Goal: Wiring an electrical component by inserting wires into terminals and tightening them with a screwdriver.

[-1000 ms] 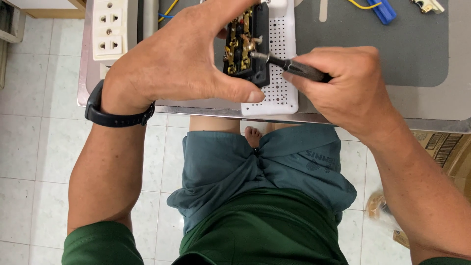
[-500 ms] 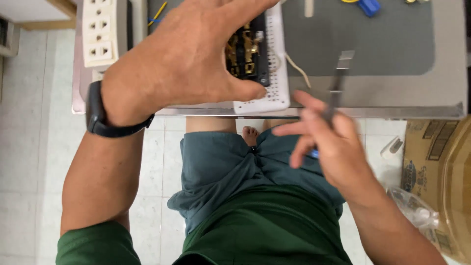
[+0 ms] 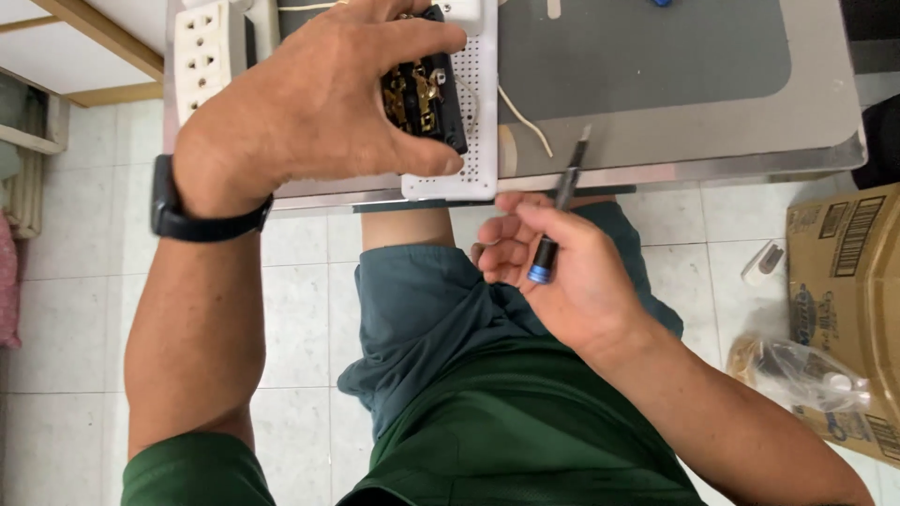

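At the desk's [image 3: 656, 141] near edge, left hand [image 3: 319, 103] clamps the opened power strip [image 3: 450, 103]; right hand [image 3: 562, 272], off the edge over the lap, pinches a screwdriver [image 3: 558, 220].

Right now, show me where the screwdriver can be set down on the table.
The grey mat right of the white perforated board is bare up to the table's right edge. The left end is crowded: the left hand covers the opened black socket, beside the white power strip.
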